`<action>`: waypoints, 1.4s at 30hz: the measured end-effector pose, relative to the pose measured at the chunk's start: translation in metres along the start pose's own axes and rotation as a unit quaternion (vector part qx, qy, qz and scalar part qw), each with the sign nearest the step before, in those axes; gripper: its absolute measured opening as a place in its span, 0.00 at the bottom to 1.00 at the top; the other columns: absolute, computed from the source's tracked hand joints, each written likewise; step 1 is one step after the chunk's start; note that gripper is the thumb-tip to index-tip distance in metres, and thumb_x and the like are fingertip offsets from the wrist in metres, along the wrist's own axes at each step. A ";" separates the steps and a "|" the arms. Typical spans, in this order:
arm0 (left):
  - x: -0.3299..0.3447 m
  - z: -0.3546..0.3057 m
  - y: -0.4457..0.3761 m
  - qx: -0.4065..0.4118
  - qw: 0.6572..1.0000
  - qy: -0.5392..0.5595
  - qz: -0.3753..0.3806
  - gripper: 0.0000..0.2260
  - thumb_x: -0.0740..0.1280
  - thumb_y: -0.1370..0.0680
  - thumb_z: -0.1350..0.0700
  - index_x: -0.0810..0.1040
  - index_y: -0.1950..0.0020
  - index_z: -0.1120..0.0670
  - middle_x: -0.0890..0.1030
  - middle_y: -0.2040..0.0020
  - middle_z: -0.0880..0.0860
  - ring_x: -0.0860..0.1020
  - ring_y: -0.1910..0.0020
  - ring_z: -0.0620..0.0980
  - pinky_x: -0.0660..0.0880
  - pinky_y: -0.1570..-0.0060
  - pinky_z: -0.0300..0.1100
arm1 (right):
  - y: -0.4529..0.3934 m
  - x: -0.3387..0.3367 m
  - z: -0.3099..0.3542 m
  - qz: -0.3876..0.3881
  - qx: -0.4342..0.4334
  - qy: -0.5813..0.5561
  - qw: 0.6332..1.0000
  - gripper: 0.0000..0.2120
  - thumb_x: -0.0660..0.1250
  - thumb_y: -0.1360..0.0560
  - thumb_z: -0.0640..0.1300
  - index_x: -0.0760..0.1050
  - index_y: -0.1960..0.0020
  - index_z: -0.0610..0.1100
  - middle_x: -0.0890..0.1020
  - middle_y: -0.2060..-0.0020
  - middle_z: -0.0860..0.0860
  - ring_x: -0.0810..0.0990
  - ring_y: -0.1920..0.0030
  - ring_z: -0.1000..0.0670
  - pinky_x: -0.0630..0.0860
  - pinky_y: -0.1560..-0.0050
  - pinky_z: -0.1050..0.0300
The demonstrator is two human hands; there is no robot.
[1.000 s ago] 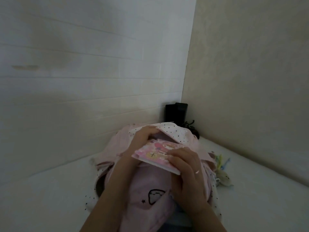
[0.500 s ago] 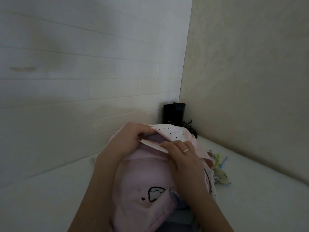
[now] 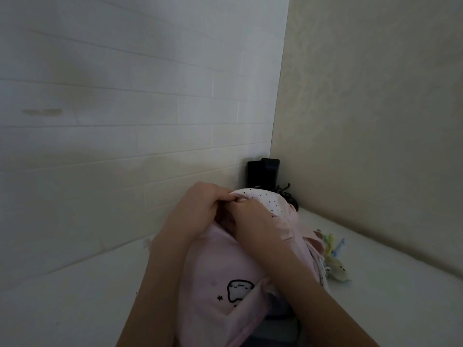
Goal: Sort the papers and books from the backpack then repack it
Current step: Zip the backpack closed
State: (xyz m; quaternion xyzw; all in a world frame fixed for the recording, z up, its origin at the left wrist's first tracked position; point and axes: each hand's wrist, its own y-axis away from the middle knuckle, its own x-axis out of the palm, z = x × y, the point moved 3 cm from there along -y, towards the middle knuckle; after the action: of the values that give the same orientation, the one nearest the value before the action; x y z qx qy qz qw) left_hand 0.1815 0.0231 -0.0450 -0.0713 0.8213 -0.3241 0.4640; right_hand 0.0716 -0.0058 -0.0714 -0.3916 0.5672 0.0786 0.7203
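A pink backpack [image 3: 220, 266] with a small cartoon print stands on the white table [image 3: 75, 309], its top open and showing a dotted white lining [image 3: 263, 200]. My left hand [image 3: 200, 204] pinches the near-left rim of the opening and holds it apart. My right hand [image 3: 253, 219] reaches into the opening from the right, and its fingertips are hidden inside the bag. No book or paper shows outside the bag.
Black speaker boxes [image 3: 263, 174] with a dark cable stand in the corner behind the bag. A bunch of pastel keychain charms [image 3: 333, 256] hangs at the backpack's right side. Walls close off the table at the back and right.
The pink patterned booklet that both hands held above the opening has gone down into the backpack and out of sight. My right hand followed it in, while my left keeps hold of the rim.
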 end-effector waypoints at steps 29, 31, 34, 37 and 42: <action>-0.008 0.049 0.028 -0.204 0.967 0.132 0.073 0.13 0.77 0.35 0.64 0.80 0.65 0.46 0.81 0.68 0.46 0.76 0.68 0.40 0.74 0.64 0.35 | -0.001 -0.035 0.020 -0.046 -0.046 -0.094 0.993 0.11 0.62 0.24 0.48 0.78 0.44 0.49 0.81 0.48 0.51 0.76 0.46 0.49 0.74 0.47 0.52; -0.021 0.052 0.028 -0.188 0.975 0.120 -0.016 0.15 0.75 0.35 0.67 0.81 0.68 0.46 0.79 0.75 0.41 0.75 0.73 0.34 0.71 0.68 0.28 | -0.014 -0.008 0.029 0.106 -0.003 -0.124 0.987 0.11 0.60 0.23 0.52 0.76 0.46 0.49 0.80 0.48 0.49 0.76 0.45 0.46 0.72 0.45 0.51; -0.029 0.054 0.034 -0.212 0.963 0.153 -0.070 0.09 0.74 0.34 0.69 0.84 0.64 0.55 0.77 0.78 0.38 0.76 0.75 0.32 0.70 0.71 0.24 | -0.010 0.031 0.037 0.175 0.011 -0.094 0.980 0.10 0.60 0.23 0.49 0.78 0.55 0.47 0.81 0.55 0.48 0.77 0.49 0.45 0.69 0.43 0.52; -0.021 0.060 0.037 -0.221 0.966 0.135 0.006 0.12 0.74 0.33 0.68 0.81 0.63 0.50 0.81 0.72 0.43 0.78 0.69 0.39 0.75 0.66 0.31 | -0.010 0.036 0.035 0.053 0.042 -0.186 0.980 0.11 0.60 0.22 0.43 0.81 0.51 0.45 0.81 0.51 0.47 0.76 0.47 0.46 0.68 0.47 0.55; 0.008 0.045 0.033 -0.199 0.966 0.095 0.134 0.16 0.65 0.30 0.66 0.80 0.46 0.51 0.79 0.57 0.45 0.75 0.61 0.38 0.69 0.63 0.26 | -0.005 0.022 0.006 -0.161 0.170 -0.041 0.971 0.20 0.55 0.22 0.55 0.80 0.55 0.44 0.82 0.57 0.45 0.77 0.53 0.42 0.70 0.48 0.48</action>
State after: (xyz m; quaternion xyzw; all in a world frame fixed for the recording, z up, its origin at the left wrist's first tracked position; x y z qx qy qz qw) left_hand 0.2195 0.0248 -0.0868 -0.0201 0.9118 -0.0937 0.3992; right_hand 0.0862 -0.0130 -0.0880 -0.3465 0.4717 -0.1201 0.8018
